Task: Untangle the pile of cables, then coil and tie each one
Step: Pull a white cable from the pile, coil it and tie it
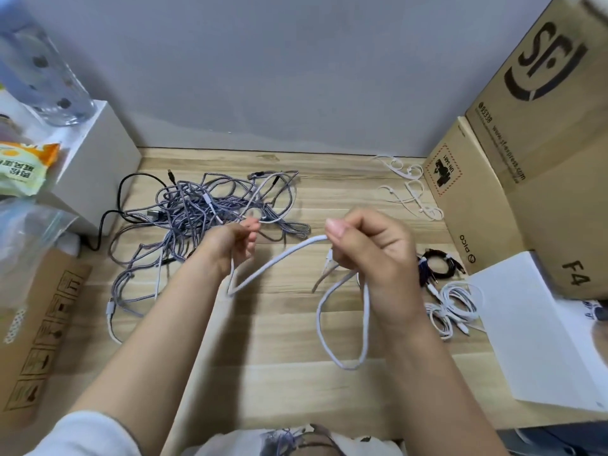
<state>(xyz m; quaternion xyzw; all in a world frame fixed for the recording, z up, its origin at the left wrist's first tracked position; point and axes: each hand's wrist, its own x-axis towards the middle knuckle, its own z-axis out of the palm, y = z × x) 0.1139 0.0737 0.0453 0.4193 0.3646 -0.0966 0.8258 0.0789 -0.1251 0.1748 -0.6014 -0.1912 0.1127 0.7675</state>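
Note:
A white cable [276, 260] runs between both hands above the wooden table [279, 330]. My right hand [368, 248] grips it in a fist, and a long loop of it hangs below that hand. My left hand [235, 241] pinches another stretch of the same cable, which sags in a V between the hands. Behind my left hand lies a tangled pile of grey braided and black cables [197, 222]. At the right lie a coiled black cable [441, 266] and coiled white cables [455, 307]. Loose white ties [408, 185] lie at the back right.
Cardboard boxes [533, 166] stand along the right side, with a white box [543, 330] in front of them. On the left are a white box [95, 162], a clear bottle [42, 77], a snack packet [23, 166] and a flat carton [39, 330].

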